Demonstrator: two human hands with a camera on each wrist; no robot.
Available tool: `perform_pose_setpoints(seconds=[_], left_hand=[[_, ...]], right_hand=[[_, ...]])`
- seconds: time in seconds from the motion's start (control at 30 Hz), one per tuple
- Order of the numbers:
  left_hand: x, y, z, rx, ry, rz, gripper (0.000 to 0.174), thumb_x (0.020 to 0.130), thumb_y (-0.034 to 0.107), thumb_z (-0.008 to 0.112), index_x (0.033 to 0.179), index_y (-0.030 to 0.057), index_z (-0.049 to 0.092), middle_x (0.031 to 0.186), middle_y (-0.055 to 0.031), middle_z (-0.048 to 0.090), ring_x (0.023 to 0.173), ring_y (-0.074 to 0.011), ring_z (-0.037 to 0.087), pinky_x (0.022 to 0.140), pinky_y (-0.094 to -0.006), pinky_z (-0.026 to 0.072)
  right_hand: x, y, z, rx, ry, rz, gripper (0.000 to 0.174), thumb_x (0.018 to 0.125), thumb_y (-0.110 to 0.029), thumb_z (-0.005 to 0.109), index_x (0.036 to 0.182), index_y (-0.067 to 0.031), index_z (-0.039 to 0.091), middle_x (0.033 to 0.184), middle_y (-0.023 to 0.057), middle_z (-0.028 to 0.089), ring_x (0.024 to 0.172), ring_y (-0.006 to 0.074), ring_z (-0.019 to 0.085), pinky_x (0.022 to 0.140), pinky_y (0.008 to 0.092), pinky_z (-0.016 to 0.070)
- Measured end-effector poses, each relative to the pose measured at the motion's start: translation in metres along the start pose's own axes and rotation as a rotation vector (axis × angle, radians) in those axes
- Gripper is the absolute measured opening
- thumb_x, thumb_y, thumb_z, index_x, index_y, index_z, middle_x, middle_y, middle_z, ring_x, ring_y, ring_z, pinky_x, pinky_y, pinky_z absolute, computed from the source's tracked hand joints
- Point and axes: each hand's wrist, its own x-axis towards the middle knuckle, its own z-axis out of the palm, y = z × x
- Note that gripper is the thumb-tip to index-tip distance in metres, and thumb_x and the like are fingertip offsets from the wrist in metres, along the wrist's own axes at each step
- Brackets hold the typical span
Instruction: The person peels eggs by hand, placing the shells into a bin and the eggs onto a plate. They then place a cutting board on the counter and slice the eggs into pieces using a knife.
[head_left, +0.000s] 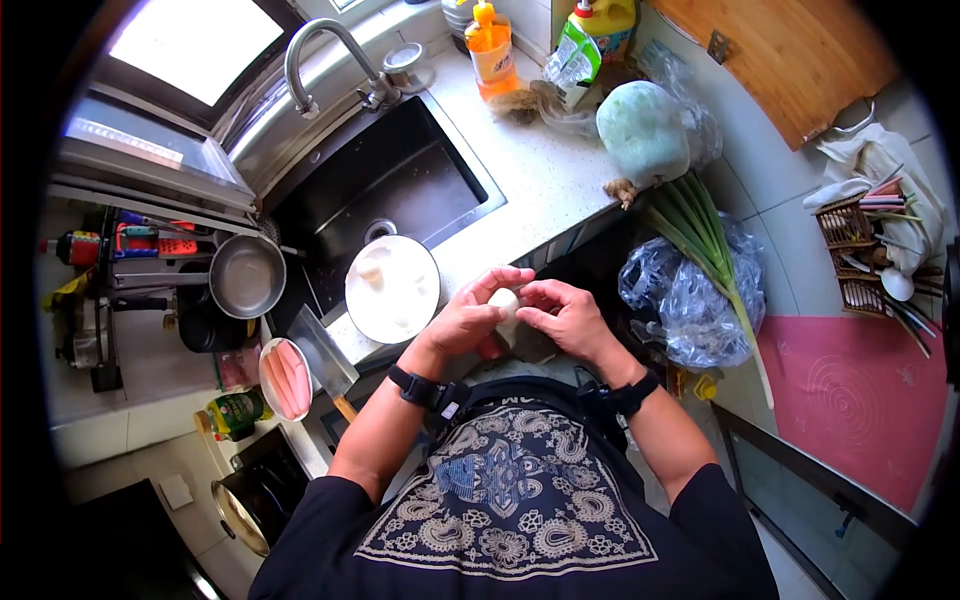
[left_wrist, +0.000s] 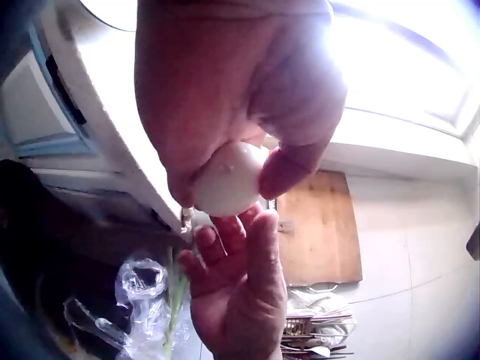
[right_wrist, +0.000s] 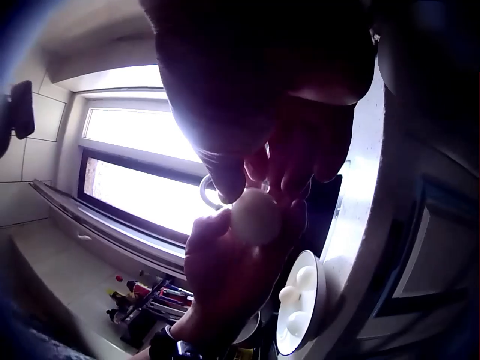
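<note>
A smooth, white, rounded egg (head_left: 503,300) is pinched between the thumb and fingers of my left hand (head_left: 468,315), in front of my body near the counter edge. In the left wrist view the egg (left_wrist: 229,180) shows small specks on its surface. My right hand (head_left: 572,316) is close beside it, thumb and fingers apart; its fingertips overlap the egg's underside in the left wrist view. Left of the hands, a white bowl (head_left: 425,285) stands at the sink's front edge. Three eggs lie in that bowl (right_wrist: 319,300) in the right wrist view.
A black sink (head_left: 420,165) lies ahead. To the left are a cleaver (head_left: 325,350) and a dish of sausages (head_left: 288,380). A winter melon (head_left: 640,130), green onions (head_left: 700,235) and a plastic bag (head_left: 690,310) are at the right.
</note>
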Motion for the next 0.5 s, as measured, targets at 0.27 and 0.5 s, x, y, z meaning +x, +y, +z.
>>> perform_pose_setpoints(seconds=[0.27,0.5], left_hand=[[-0.0004,0.0028,0.0073,-0.042,0.019,0.048,0.057,0.084,0.009,0.069,0.135,0.0096,0.045,0.146,-0.0117,0.042,0.129,-0.0249,0.045,0.109,-0.0382,0.0362],[0.0002,0.0063,0.0092,-0.287,-0.022,0.09,0.056,0.077,0.012,0.067,0.131,0.01,0.05,0.144,-0.014,0.045,0.131,-0.0302,0.044,0.111,-0.0409,0.034]], right_hand=[[0.0056,-0.0023,0.0104,-0.054,0.063,-0.067,0.016,0.087,-0.015,0.07,0.095,-0.0011,0.067,0.085,0.0072,0.067,0.075,0.0113,0.063,0.07,0.0263,0.0521],[0.0108,0.0024,0.0073,0.101,0.112,0.032,0.012,0.089,-0.012,0.065,0.093,-0.0013,0.066,0.08,0.004,0.067,0.072,0.0075,0.06,0.067,0.0246,0.0507]])
